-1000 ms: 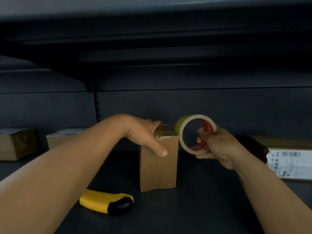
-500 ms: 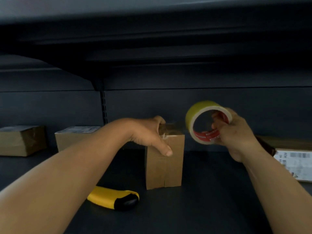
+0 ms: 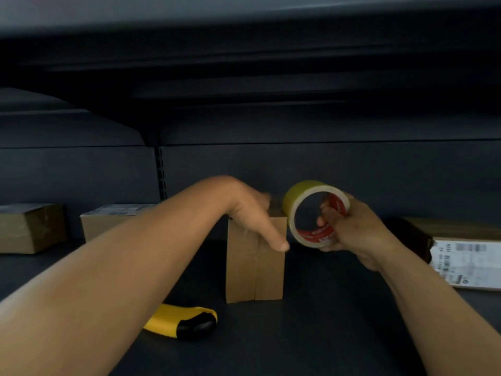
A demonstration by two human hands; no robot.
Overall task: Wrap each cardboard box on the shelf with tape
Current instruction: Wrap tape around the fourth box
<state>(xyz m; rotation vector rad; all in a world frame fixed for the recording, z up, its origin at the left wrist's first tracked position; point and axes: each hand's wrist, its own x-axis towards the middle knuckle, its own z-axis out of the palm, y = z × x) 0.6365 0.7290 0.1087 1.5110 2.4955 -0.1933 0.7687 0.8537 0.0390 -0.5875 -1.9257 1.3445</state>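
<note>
- Left hand [image 3: 252, 213] rests on the upright cardboard box [image 3: 254, 267], fingers straight, thumb down its front.
- Right hand [image 3: 352, 234] grips the tape roll [image 3: 314, 213], beside the left fingertips.

Hidden, cropped and blurred parts of the shelf scene

The left hand [image 3: 250, 213] covers the upright box's [image 3: 254, 267] top — its fingers blur there; the forearm hides part of the yellow cutter [image 3: 187, 320]. The labelled box [image 3: 469, 256] runs off the right edge — print unreadable.
</note>
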